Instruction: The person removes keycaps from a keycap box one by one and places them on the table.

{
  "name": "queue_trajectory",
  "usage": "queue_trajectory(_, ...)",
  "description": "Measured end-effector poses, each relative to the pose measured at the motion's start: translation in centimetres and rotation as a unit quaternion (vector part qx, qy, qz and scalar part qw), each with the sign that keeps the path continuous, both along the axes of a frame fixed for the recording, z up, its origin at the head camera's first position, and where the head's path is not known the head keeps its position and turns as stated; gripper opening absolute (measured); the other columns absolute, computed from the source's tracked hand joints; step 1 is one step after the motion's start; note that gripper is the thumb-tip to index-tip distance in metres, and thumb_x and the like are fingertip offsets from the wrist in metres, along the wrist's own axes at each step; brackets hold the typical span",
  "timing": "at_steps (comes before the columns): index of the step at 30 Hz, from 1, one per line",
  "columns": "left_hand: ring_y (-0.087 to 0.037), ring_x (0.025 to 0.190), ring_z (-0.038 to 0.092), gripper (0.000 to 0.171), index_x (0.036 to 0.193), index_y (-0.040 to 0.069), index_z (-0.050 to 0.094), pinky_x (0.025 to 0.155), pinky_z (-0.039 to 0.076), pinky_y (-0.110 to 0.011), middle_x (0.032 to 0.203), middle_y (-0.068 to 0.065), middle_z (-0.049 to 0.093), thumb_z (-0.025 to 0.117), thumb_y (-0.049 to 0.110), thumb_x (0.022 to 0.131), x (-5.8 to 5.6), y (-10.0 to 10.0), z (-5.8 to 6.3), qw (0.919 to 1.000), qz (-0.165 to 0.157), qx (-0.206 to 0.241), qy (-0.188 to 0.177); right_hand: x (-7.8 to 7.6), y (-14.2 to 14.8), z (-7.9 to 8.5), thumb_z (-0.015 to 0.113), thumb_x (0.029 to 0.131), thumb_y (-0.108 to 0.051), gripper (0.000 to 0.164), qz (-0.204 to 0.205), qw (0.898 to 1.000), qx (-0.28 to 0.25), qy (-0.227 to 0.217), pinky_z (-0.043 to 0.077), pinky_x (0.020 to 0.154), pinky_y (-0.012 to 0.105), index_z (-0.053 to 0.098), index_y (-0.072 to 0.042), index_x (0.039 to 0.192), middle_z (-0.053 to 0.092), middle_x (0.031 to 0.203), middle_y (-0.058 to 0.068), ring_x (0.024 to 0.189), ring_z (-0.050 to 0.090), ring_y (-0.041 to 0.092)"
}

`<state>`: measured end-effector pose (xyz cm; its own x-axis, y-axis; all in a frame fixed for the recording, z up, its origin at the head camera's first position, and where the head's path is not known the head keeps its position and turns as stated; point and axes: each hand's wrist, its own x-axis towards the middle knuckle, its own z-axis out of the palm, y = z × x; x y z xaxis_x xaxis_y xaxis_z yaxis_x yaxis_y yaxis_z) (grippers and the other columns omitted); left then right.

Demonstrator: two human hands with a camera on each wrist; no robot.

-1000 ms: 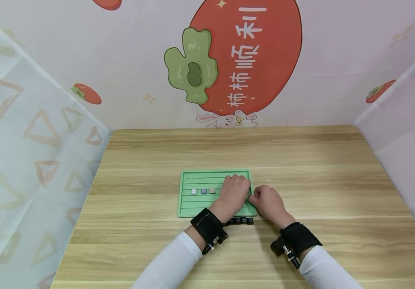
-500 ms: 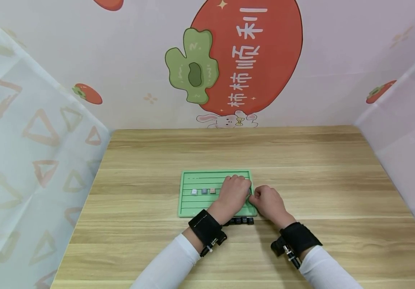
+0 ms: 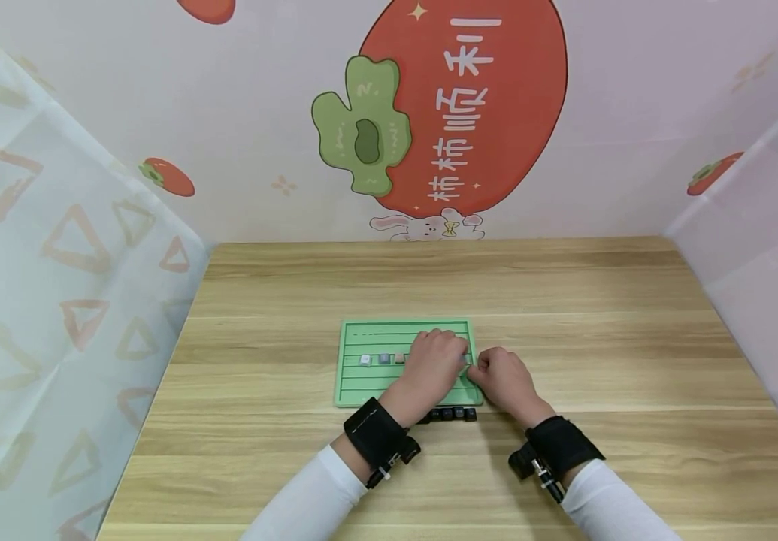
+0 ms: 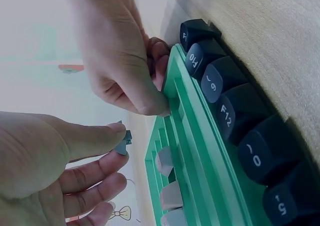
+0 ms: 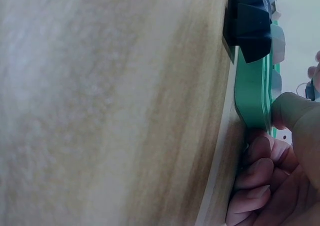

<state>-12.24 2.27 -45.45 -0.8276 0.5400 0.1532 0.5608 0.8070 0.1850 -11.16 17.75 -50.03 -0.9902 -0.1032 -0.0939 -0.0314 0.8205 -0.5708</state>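
Head view: three little keys [image 3: 384,359] sit on the green tray [image 3: 338,376], left of the left hand [image 3: 432,364]. That hand pinches a small gray key [image 4: 120,147] — black keys [image 3: 458,413] line up between its wrist and the right hand [image 3: 507,383], which grips the tray's right edge.

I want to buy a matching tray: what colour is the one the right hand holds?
Light green; the ridged tray shows best in the head view.

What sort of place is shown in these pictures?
Probably a staged recording booth: a light wood-grain table, white printed sheets on three sides, and black wristbands carrying small devices.
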Motion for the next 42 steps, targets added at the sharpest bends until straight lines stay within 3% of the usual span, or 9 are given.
queue_trajectory(8,-0.013,0.070,0.056,0.006,0.086,0.021,0.072,0.059,0.037,-0.027,0.075,0.005,0.061,0.067,0.023,0.085,0.9,-0.6,0.5,0.9999,-0.007,0.008,-0.009,0.1,0.0,0.1,0.060,0.078,-0.014,0.034,-0.002,1.000,-0.005,-0.002,0.024,0.048,0.025,0.040,-0.011,0.051,0.030,0.047,-0.005,0.044,0.031,0.012)
queue_trajectory(26,-0.012,0.071,0.054,0.009,0.089,0.019,0.073,0.060,0.037,-0.026,0.077,0.006,0.059,0.066,0.018,0.084,2.4,-1.5,0.7,0.9989,-0.017,0.019,-0.040,0.1,0.0,0.1,0.058,0.078,-0.014,0.032,0.000,1.000,0.000,-0.001,0.023,0.048,0.026,0.041,-0.011,0.052,0.030,0.048,-0.005,0.045,0.030,0.012)
queue_trajectory(35,-0.012,0.074,0.056,0.012,0.092,0.020,0.075,0.060,0.036,-0.025,0.080,0.006,0.063,0.069,0.023,0.082,3.1,-1.4,0.7,0.9987,-0.026,0.021,-0.039,0.2,0.0,0.1,0.065,0.084,-0.032,0.046,0.007,1.000,0.002,-0.003,0.024,0.048,0.025,0.038,-0.012,0.051,0.028,0.048,-0.005,0.044,0.029,0.012)
queue_trajectory(42,-0.011,0.071,0.054,0.011,0.092,0.021,0.074,0.061,0.035,-0.025,0.074,0.007,0.059,0.068,0.023,0.083,3.7,-1.2,0.8,0.9986,-0.032,0.023,-0.036,0.2,-0.1,0.2,0.064,0.082,-0.029,0.042,0.004,1.000,-0.002,-0.004,0.024,0.049,0.026,0.040,-0.012,0.052,0.030,0.048,-0.005,0.045,0.031,0.012)
